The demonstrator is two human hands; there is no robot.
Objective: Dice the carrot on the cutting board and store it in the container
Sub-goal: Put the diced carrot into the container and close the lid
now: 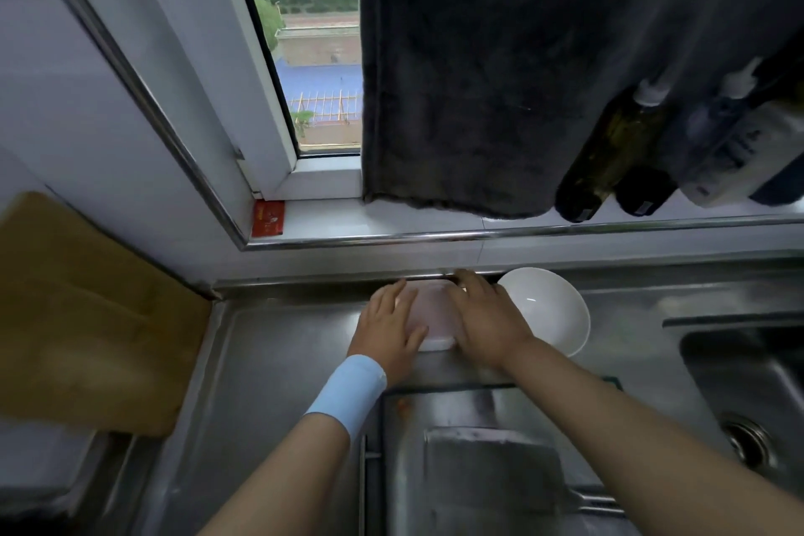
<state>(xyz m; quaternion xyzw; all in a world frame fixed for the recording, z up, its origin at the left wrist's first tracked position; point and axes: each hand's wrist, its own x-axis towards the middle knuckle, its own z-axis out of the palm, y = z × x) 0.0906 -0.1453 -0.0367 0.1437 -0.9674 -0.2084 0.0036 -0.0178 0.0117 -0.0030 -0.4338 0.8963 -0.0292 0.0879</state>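
- Container (435, 345) at the back of the counter (283, 361), beside white bowl (552, 309); carrot not visible.
- Left hand (391, 318) and right hand (483, 318): fingers flat on lid (430, 309), gripping nothing; probably pressing it sealed.

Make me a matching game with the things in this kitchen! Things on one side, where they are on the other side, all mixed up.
Things:
1. container
2. white bowl
3. wooden board
4. dark towel

Places:
a. hanging in front of the window
b. far left, by the wall
c. beneath the left hand and the right hand
d. just right of the container

Pairs: 1-c, 2-d, 3-b, 4-a.
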